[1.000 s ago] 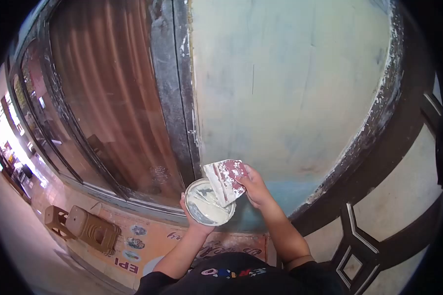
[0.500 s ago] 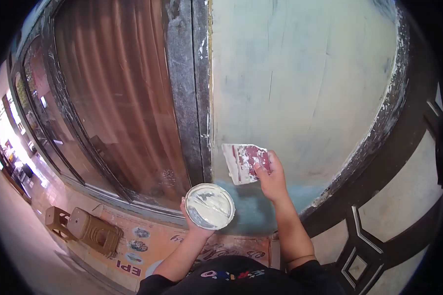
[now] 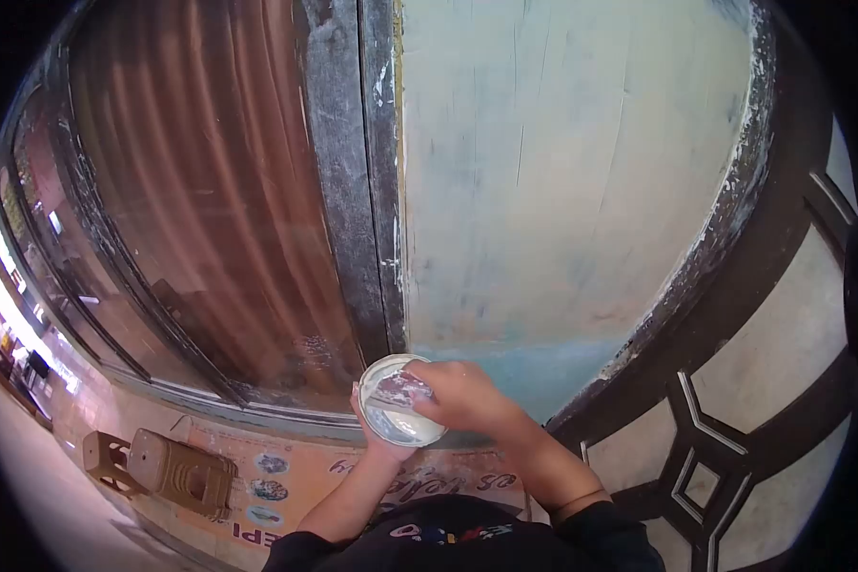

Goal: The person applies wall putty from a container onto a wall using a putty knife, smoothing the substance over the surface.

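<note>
My left hand (image 3: 387, 442) grips a round tub of pale putty (image 3: 416, 431) from its left side and underneath, with the open top facing me. Closed around a maroon putty scraper (image 3: 397, 389) smeared with white, my right hand (image 3: 459, 397) reaches over the tub from the right. The scraper's blade lies at the putty inside the tub, and its edge is partly hidden there. Behind them stands a wall panel (image 3: 543, 210) coated in pale, streaky filler, with a bluish band along its bottom.
Left of the panel runs a dark, paint-flecked post (image 3: 345, 181), then a glass window (image 3: 200, 219) with a brown curtain behind it. Brown plastic stools (image 3: 176, 467) stand on a printed banner (image 3: 291, 491) at lower left. A dark patterned door (image 3: 734, 410) is on the right.
My right hand has brought the scraper down and left, away from in front of the wall panel, into the tub. The left hand holds the tub in nearly the same place.
</note>
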{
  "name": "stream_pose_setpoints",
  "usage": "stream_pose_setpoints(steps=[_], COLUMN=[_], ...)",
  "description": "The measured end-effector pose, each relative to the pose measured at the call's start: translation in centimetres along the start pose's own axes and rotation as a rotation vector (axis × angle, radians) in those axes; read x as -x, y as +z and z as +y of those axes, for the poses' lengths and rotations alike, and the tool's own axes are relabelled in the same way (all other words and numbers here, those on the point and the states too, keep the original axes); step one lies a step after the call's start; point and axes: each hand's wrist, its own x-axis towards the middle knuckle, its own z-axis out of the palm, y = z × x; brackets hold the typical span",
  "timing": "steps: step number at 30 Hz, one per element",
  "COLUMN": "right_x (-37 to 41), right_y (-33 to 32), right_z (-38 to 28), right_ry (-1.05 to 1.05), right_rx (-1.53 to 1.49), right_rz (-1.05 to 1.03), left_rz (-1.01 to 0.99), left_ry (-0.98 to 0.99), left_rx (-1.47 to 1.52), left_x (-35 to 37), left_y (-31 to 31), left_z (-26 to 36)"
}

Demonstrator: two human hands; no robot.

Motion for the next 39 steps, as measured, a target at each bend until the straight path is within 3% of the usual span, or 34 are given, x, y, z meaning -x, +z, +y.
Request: stream_pose_setpoints(steps=[3,7,9,10,12,15,34,39], right_x=[-0.1,0.1,-0.2,-0.3,-1.0,-3.6,-2.8,-2.0], right_y=[0.1,-0.5,-1.8,-2.6,-4.3,-5.1,-0.6,0.7], right_z=[0.4,1.0,1.8,2.1,2.6,5.5,8.1,9.6], right_ry=[0.009,-0.035,-0.118,-0.117,-0.225,-0.198,-0.300,-0.375], right_rx=[-0.005,-0.033,0.122,0.122,0.444,0.711,0.801,0.873], right_rz=[0.015,0.250,0.451,0.450,0.578,0.655,0.717,0.611], left_rz=[-0.066,-0.057,-0.052,-0.052,-0.045,-0.024,0.034,0.047], left_ry=[-0.033,-0.052,-0.062,-0.053,-0.047,-0.056,-0.039,-0.002], left_rx=[0.029,0.072,0.014,0.028,0.022,0.046,0.061,0.024], left_x=[-0.2,0.1,0.1,-0.2,-0.3,-0.6,0.6,1.1], left_y=[-0.5,1.1,1.6,1.1,0.8,0.1,-1.2,-1.7], left_z=[0.6,1.2,1.4,1.4,1.6,1.5,1.6,1.2])
